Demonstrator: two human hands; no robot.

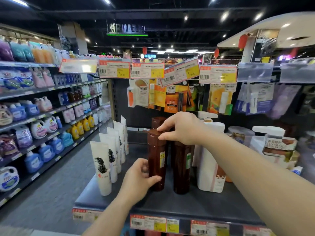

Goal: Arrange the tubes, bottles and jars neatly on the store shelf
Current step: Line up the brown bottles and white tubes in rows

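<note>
A tall brown bottle [156, 160] stands upright on the dark shelf [170, 203]. My left hand [139, 181] grips its lower part from the left. My right hand [180, 128] pinches its brown cap from above. A second brown bottle [181, 167] stands just to its right, and a third [157, 122] shows behind. A row of white tubes [104, 166] with a dark hair picture stands on their caps at the shelf's left side. A white pump bottle [210, 160] stands right of the brown ones.
White jars and a boxed product [279, 147] fill the shelf's right end. Carded items [173, 97] hang above under price tags. Price labels [154, 223] line the shelf's front edge. An aisle with detergent shelves [34, 126] runs along the left.
</note>
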